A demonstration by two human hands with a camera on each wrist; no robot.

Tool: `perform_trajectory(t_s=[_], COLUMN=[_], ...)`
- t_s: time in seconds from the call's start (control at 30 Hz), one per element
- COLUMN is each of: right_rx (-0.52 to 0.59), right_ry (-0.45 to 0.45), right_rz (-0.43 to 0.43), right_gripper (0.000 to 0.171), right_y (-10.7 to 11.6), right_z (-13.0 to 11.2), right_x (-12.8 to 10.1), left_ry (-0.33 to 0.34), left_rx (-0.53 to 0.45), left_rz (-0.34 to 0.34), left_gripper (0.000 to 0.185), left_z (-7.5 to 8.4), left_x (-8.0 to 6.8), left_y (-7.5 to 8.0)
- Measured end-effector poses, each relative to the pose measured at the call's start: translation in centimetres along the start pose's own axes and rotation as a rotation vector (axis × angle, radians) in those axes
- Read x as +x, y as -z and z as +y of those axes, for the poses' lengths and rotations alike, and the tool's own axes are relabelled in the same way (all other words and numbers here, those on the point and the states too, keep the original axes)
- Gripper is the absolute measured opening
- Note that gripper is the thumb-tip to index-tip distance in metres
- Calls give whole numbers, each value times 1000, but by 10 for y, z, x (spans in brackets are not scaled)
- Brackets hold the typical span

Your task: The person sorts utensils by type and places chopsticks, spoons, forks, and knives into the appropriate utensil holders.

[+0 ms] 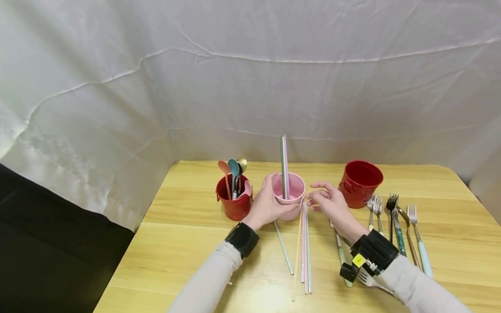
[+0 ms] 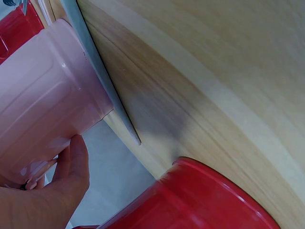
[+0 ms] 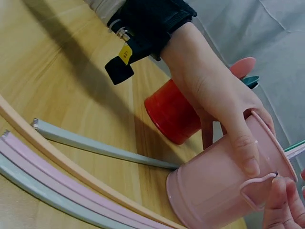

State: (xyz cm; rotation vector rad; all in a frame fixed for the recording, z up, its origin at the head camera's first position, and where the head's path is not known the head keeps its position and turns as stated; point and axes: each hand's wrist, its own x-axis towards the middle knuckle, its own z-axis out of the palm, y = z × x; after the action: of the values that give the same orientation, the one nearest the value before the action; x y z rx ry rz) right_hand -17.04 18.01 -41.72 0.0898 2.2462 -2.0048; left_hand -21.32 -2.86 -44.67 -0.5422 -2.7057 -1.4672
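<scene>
A pink bucket stands mid-table with several straws upright in it. My left hand grips this bucket, thumb across the near side and fingers around the left and far side. Close to the bucket's right side is my right hand, fingers bent. In the right wrist view its fingertips lie at the rim, beside a small pink wire handle; whether they pinch it is unclear. Several more straws lie on the table in front of the bucket, and a grey-blue one lies apart to their left.
Left of my left hand, a red bucket holds several spoons. Another red bucket stands at the back right. Several forks lie before it, with a green-handled utensil and another fork near my right wrist.
</scene>
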Motion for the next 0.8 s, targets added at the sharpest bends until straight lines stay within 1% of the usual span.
perform_trajectory(t_s=[0.2, 0.3, 0.4, 0.47, 0.63, 0.8], right_rx=[-25, -57, -121, -188, -401, -605], right_ry=[-74, -90, -81, -65, 3, 62], right_rz=[-46, -56, -67, -70, -78, -84], right_gripper=[43, 43, 42, 42, 41, 36], right_y=[2, 1, 1, 1, 4, 6], right_z=[3, 4, 8, 11, 16, 20], right_x=[-2, -3, -4, -5, -10, -14], left_ry=[-2, 7, 13, 14, 18, 18], left_rx=[-12, -17, -23, -23, -21, -9], left_rz=[-2, -4, -4, -4, 0, 5], left_gripper=[106, 106, 106, 106, 107, 106], left_z=[1, 1, 1, 1, 0, 0], left_x=[-1, -1, -1, -1, -1, -1], left_y=[1, 0, 0, 0, 0, -1])
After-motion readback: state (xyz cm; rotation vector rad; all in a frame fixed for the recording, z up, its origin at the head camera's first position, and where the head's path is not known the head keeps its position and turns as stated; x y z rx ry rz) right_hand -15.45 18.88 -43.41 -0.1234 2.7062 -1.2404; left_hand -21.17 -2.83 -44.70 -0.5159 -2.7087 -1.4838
